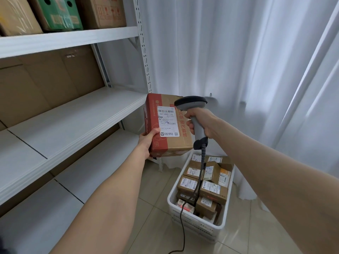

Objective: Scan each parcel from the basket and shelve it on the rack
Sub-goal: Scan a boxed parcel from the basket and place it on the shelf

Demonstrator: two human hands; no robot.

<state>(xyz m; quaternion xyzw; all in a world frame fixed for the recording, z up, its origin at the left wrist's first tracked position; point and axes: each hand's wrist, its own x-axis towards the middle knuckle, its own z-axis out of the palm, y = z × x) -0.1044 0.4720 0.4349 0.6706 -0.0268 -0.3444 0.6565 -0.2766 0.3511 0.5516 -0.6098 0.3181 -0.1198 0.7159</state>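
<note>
I'm gripping the parcel [167, 125] in my left hand [146, 143], thumb curling over its label face. My right hand [201, 123] is clenching the scanner [190, 103], just right of the parcel; the basket [190, 224] is sitting below my fingers.

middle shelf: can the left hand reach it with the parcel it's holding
Probably yes. The left hand holds the parcel right beside the middle shelf's front corner, with nothing between them; only the rack post behind the parcel might need steering round.
</note>
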